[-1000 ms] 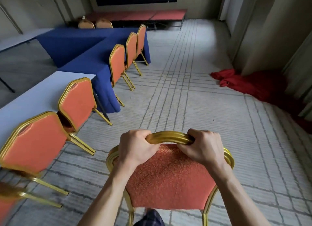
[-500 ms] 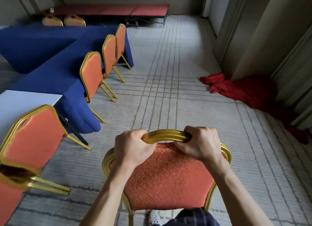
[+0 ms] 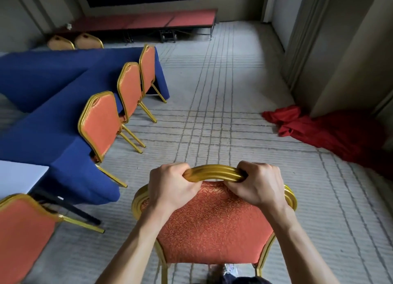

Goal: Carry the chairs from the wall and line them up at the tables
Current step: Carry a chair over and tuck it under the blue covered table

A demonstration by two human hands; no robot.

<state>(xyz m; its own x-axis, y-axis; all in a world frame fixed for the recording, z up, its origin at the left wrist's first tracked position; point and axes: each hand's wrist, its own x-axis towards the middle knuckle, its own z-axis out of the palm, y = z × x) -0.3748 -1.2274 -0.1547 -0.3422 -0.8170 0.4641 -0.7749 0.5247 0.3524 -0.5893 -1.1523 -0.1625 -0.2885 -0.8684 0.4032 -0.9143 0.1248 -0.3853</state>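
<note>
At the near left a corner chair (image 3: 23, 237) in red and gold stands at a white table (image 3: 19, 177), cut off by the frame edge. Beyond it, tables under a blue cloth (image 3: 53, 135) run toward the far wall, and three more are lined along their right side, backs to the aisle: the first chair (image 3: 100, 122), the second chair (image 3: 129, 88) and the third chair (image 3: 147, 66). In the near centre the carried chair (image 3: 212, 220) shows its back over the striped carpet (image 3: 212, 113), right of that row and apart from the tables. The left hand (image 3: 170, 188) curls tightly round the left part of its gold top rail, and the right hand (image 3: 257, 184) grips the right part. A heap of red cloth (image 3: 329, 130) lies at the right by the wall
</note>
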